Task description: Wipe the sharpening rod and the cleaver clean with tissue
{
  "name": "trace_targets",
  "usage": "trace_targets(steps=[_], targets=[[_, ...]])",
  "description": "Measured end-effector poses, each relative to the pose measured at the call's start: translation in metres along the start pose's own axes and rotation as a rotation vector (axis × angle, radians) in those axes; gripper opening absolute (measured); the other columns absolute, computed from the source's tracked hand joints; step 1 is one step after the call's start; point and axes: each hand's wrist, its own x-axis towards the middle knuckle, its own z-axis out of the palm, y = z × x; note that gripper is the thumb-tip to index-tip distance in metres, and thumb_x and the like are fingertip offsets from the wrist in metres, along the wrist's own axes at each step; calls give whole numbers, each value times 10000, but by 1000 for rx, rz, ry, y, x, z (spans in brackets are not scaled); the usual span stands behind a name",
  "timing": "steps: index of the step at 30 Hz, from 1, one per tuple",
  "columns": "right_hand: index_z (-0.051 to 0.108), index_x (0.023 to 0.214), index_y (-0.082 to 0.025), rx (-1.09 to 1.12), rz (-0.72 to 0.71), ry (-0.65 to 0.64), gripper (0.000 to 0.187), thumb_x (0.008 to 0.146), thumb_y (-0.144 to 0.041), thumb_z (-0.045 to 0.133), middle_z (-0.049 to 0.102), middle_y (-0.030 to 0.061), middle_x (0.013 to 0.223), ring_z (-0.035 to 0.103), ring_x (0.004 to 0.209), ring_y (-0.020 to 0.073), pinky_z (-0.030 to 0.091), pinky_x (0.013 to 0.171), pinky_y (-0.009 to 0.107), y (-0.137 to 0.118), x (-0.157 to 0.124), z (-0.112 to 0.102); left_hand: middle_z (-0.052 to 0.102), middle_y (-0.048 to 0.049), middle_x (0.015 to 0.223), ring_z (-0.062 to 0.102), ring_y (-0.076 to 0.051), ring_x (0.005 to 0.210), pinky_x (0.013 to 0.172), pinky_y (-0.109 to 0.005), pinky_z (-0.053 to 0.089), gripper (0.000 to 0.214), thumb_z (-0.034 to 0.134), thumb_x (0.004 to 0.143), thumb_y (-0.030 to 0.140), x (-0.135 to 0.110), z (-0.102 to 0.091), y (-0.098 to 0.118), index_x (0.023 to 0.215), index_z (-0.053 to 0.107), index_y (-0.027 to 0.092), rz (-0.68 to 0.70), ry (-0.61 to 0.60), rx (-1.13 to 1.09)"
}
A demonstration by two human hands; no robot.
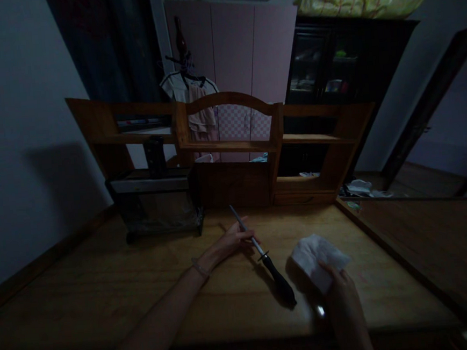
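My left hand point(239, 236) is closed round the metal rod of a honing steel point(281, 284), which slants over the desk with its black handle toward me and its tip pointing away to the left. A bracelet circles my left wrist. To the right, my right hand point(341, 288) grips a crumpled white cloth or tissue point(316, 255) between thumb and fingers, a little apart from the handle. Some of the right fingers are hidden behind the cloth.
The wooden desk point(177, 287) carries a shelf unit point(231, 147) along its back. A dark box-like holder point(161, 205) stands at the back left, with a black upright piece point(155, 157) rising above it. A raised wooden edge point(385, 249) borders the right side.
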Motion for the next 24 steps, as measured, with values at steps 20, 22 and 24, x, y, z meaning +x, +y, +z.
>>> trace_targets(steps=[20, 22, 24], targets=[[495, 1318, -254, 61, -206, -203, 462, 866, -334, 444, 482, 33, 1378, 396, 1301, 231, 322, 1055, 401, -35, -12, 31, 642, -49, 832, 695, -293, 801, 653, -405, 569, 759, 741, 718, 251, 1, -2, -4, 1301, 262, 171, -61, -26, -95], [473, 1333, -274, -29, -330, -340, 469, 869, -245, 414, 424, 10, 1422, 275, 1368, 207, 246, 1102, 409, -36, -20, 43, 639, -47, 829, 694, -285, 795, 653, -396, 567, 758, 748, 707, 252, 1, -2, -4, 1293, 276, 164, -75, -26, -89], [440, 1351, -301, -95, -373, -482, 517, 859, -153, 378, 433, -4, 1414, 256, 1373, 193, 263, 1101, 410, -34, -30, 55, 638, -34, 815, 691, -233, 744, 625, -325, 559, 727, 758, 691, 229, 3, -3, -4, 1267, 321, 151, -75, -8, -83]])
